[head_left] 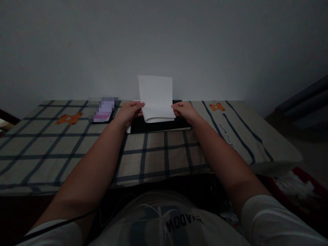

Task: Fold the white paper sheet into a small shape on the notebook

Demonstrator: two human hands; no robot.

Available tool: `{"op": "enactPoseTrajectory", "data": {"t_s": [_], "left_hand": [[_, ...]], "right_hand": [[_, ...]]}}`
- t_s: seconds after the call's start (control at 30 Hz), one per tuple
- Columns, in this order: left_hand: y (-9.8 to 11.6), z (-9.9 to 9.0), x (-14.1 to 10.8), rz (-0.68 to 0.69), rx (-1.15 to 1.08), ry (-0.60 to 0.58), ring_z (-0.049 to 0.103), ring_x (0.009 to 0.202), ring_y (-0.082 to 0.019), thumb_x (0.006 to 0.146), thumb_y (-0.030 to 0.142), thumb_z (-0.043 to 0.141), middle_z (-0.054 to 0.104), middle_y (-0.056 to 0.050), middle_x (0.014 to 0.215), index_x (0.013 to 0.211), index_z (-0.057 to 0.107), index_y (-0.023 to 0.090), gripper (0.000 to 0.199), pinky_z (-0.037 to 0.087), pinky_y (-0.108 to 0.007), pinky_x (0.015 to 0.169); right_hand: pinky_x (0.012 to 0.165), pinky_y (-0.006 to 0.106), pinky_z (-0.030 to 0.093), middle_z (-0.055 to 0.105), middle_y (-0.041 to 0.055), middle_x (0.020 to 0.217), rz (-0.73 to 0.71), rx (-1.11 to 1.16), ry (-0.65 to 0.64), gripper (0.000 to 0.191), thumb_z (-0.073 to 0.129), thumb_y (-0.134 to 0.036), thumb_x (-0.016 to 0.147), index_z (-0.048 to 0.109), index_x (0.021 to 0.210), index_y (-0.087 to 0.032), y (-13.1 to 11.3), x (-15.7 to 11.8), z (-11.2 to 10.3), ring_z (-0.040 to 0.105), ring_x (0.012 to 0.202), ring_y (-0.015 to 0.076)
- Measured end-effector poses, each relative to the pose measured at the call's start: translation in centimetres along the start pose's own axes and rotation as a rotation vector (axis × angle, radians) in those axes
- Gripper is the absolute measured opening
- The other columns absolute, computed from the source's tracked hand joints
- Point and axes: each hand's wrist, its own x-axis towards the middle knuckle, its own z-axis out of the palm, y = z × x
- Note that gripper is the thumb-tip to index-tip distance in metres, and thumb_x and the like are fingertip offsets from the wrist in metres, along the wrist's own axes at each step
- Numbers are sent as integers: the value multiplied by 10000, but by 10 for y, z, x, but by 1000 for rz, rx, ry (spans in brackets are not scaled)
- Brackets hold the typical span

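Observation:
A white sheet of paper (156, 97) stands raised over a black notebook (143, 127), its lower edge curled into a fold. My left hand (130, 112) pinches the sheet's left edge with thumb and fingers. At the right edge, my right hand (185, 111) grips the same sheet between thumb and fingers. The notebook lies on the table below the paper, partly hidden by it and by my hands. Some pages show along its front edge.
A checked cloth (153, 153) covers the table, which stands against a grey wall (164, 41). On the left lies a phone (104, 111) with a lit, blurred screen. A red container (304, 176) with white plastic is at the lower right, below the table edge.

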Motion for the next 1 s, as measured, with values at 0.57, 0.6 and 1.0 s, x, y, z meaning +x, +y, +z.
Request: {"op": "enactPoseTrajectory", "data": {"t_s": [0.57,0.6,1.0], "left_hand": [[-8,1,3,67,67,-7,665,673,-113,852,185,733,716,-26,765,765,688,150,103,593,-250,726],[-8,1,2,58,53,-20,668,672,-114,854,186,733,721,-28,774,774,694,151,96,594,-248,717],[-5,4,-2,-36,72,-60,667,665,-112,891,154,698,730,-31,754,742,704,155,149,578,-226,681]], "right_hand": [[526,183,443,585,-43,552,4,8,43,258,613,-59,959,669,726,-155,-2,-1,1,487,481,57],[521,183,431,571,-51,545,-3,-1,53,255,616,-61,959,670,728,-154,-3,-1,1,472,474,55],[507,183,433,580,-49,537,6,72,84,281,593,-43,964,664,713,-147,-5,-2,3,500,473,57]]}}
